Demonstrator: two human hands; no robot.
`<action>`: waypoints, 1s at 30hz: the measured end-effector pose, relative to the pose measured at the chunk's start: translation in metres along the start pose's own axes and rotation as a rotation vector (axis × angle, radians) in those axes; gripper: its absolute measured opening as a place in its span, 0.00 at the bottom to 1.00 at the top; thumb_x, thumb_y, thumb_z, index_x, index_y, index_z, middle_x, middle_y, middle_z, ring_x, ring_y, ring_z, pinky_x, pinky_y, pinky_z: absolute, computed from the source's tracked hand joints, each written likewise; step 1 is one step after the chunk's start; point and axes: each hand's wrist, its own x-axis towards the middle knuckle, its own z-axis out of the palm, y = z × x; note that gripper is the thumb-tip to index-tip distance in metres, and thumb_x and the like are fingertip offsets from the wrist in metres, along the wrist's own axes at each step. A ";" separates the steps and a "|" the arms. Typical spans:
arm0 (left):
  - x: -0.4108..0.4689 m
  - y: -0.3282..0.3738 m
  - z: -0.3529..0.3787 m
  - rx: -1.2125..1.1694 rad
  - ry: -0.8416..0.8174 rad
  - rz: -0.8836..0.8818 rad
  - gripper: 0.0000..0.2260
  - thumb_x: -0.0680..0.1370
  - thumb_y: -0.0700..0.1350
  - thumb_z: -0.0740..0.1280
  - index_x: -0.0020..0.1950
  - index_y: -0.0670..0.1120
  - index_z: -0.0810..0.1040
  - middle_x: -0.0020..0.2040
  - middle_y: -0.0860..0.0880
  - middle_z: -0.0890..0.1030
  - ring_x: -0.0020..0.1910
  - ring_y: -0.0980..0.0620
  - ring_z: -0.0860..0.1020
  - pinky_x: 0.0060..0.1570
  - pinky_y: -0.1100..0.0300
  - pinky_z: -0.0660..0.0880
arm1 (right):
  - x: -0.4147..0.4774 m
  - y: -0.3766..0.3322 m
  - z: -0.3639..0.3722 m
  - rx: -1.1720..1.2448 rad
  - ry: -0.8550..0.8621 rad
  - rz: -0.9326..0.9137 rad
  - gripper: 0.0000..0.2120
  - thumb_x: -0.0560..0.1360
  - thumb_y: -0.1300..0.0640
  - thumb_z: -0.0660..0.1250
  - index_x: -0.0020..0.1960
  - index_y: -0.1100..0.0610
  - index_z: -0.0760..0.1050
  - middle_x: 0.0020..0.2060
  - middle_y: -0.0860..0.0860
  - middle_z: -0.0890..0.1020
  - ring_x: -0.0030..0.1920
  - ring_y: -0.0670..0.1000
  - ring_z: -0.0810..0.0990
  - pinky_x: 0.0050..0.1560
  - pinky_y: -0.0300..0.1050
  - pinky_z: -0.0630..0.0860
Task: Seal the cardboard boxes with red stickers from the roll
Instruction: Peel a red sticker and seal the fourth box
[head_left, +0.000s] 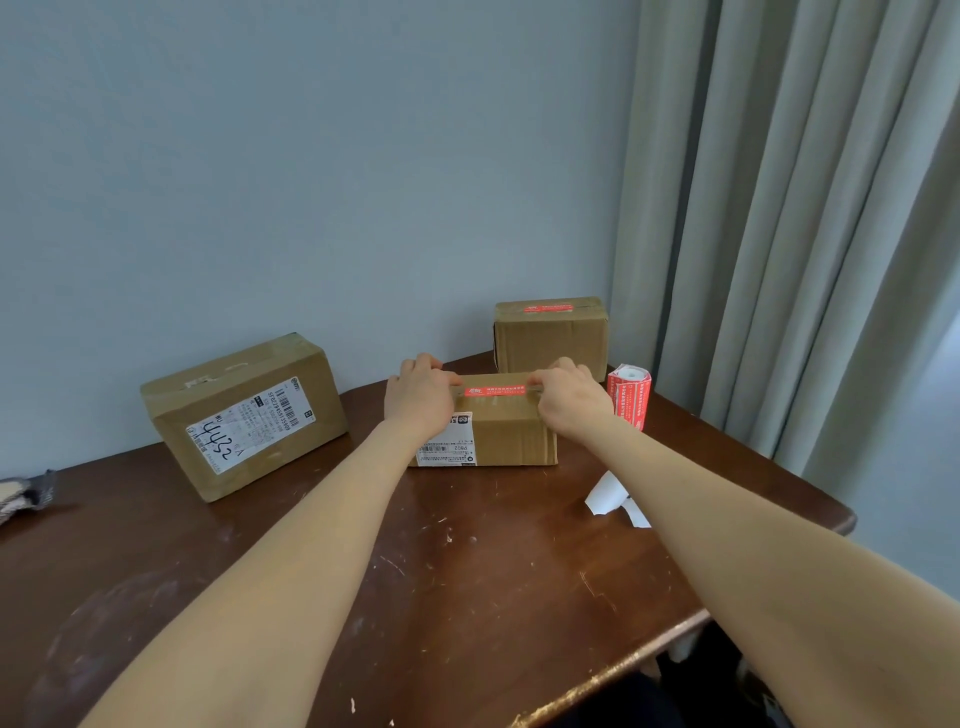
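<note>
A small cardboard box (511, 436) stands in the middle of the brown table, a red sticker (496, 391) lying across its top seam. My left hand (418, 397) pinches the sticker's left end and my right hand (569, 397) pinches its right end, both over the box top. The red sticker roll (629, 396) stands upright just right of my right hand. Behind it, a second box (550, 338) against the wall carries a red sticker (548, 308) on top. A larger box (244, 415) with a white shipping label sits at the left, tilted, no red sticker visible.
White backing paper scraps (615, 496) lie on the table (467, 571) near its right edge. A grey cloth (26, 496) pokes in at the far left. A curtain (779, 234) hangs at the right beside the blue wall.
</note>
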 end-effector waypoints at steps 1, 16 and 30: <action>0.000 0.000 0.000 0.006 -0.012 -0.005 0.18 0.81 0.40 0.55 0.68 0.53 0.74 0.68 0.47 0.68 0.67 0.47 0.64 0.64 0.52 0.64 | 0.000 -0.001 0.001 -0.012 0.001 -0.007 0.21 0.79 0.62 0.57 0.70 0.53 0.70 0.65 0.56 0.69 0.65 0.58 0.66 0.58 0.53 0.73; -0.001 0.001 0.006 0.049 -0.065 -0.001 0.22 0.80 0.38 0.54 0.70 0.54 0.71 0.64 0.45 0.71 0.64 0.44 0.67 0.59 0.50 0.68 | 0.002 -0.006 0.001 -0.122 0.017 0.009 0.20 0.78 0.63 0.61 0.68 0.52 0.72 0.61 0.54 0.69 0.61 0.56 0.67 0.48 0.48 0.72; -0.006 0.002 0.002 -0.040 -0.040 0.012 0.23 0.78 0.35 0.53 0.65 0.52 0.76 0.60 0.44 0.75 0.57 0.43 0.74 0.52 0.51 0.74 | 0.000 -0.003 0.001 -0.108 0.038 0.014 0.16 0.78 0.61 0.61 0.65 0.53 0.75 0.59 0.54 0.70 0.58 0.55 0.69 0.49 0.48 0.75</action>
